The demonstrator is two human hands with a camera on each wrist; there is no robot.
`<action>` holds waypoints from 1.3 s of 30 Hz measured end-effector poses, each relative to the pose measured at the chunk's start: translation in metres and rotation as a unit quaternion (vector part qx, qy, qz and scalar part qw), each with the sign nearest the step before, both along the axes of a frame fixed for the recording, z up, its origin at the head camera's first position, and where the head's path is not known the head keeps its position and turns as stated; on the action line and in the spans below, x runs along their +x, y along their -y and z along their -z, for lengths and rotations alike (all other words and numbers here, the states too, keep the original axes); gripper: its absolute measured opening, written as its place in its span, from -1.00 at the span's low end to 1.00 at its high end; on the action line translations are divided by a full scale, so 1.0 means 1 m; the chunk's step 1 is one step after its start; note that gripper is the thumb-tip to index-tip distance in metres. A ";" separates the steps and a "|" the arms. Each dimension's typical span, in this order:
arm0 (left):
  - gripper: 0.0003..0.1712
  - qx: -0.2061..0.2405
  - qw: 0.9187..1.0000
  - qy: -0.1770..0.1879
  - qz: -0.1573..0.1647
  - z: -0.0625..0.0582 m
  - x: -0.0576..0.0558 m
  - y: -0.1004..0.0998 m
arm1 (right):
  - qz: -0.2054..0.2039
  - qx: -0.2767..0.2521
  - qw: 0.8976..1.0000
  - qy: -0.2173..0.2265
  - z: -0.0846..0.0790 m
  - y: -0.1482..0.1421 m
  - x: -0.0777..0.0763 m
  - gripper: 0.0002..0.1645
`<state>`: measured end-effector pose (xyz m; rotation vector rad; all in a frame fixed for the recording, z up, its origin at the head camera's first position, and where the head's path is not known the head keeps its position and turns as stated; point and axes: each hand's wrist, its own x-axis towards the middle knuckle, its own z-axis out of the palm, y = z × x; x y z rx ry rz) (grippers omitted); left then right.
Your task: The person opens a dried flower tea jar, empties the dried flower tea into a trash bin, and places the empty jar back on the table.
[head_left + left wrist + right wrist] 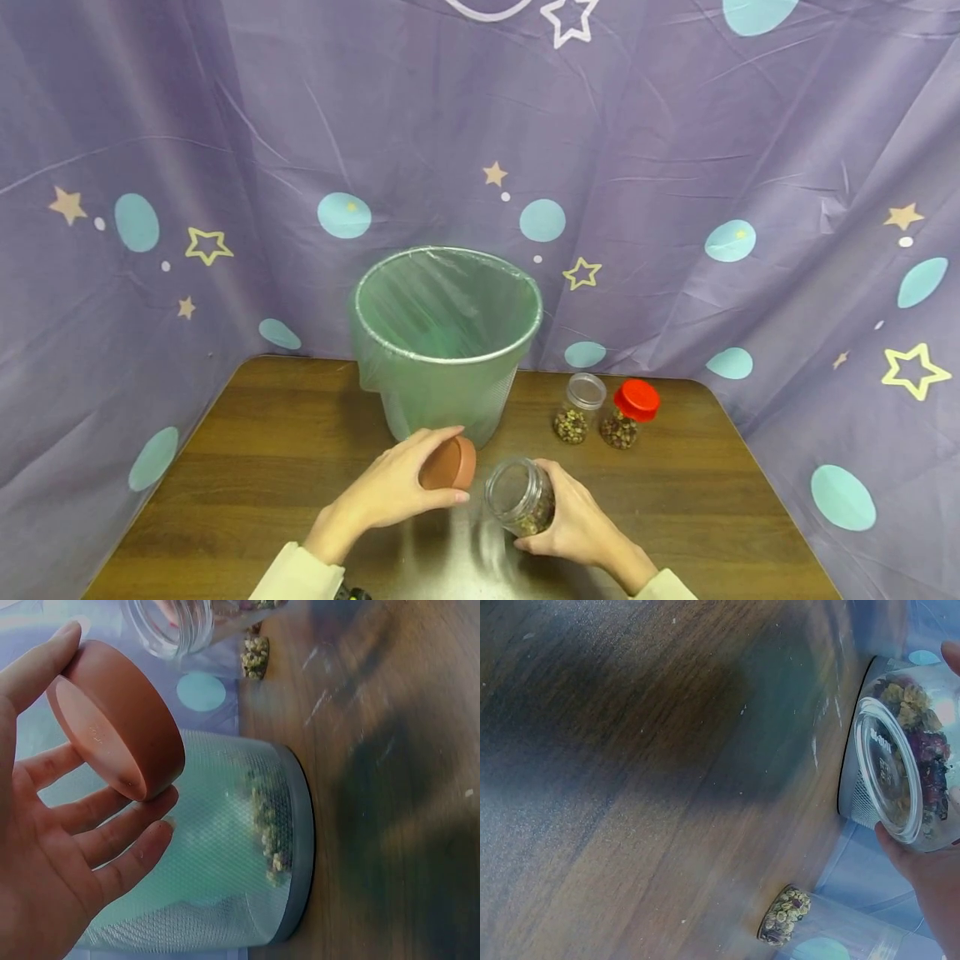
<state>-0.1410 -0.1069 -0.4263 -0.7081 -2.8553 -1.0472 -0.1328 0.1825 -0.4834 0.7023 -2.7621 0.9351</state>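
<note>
My left hand (386, 487) pinches a round brown lid (465, 464) between thumb and fingers, its hollow side turned back toward the palm in the left wrist view. A clear jar (534, 508) is gripped around its side by my right hand (581, 525). It has no lid on and is tilted, its mouth facing the lid across a small gap. Dried flowers (934, 769) lie inside, along the jar's lower part. Both hands are in front of a mesh bin (450, 392) with a green liner. Through the bin's wall, dried bits (266, 832) show at its bottom.
Right of the bin stand a clear-lidded jar (573, 423) and a red-lidded jar (621, 427), each partly filled with dried pieces. They rest on a brown wooden table (277, 450). A purple patterned cloth (637, 150) hangs behind and at both sides.
</note>
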 end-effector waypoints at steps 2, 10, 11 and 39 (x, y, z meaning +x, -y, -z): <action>-0.04 -0.002 1.000 -0.001 -0.002 0.000 0.000 0.004 | 0.002 0.000 1.000 0.001 0.000 0.000 0.000 0.18; -0.02 -0.022 1.000 -0.002 -0.022 0.001 0.000 0.017 | 0.007 0.004 1.000 -0.003 0.001 0.000 -0.001 0.17; -0.01 -0.024 0.999 0.002 -0.026 0.002 0.000 0.018 | 0.007 0.004 1.000 -0.002 0.001 -0.001 -0.001 0.17; 0.02 -0.111 0.981 0.062 -0.147 0.018 -0.010 0.045 | 0.009 0.003 1.000 -0.005 0.004 -0.004 0.001 0.18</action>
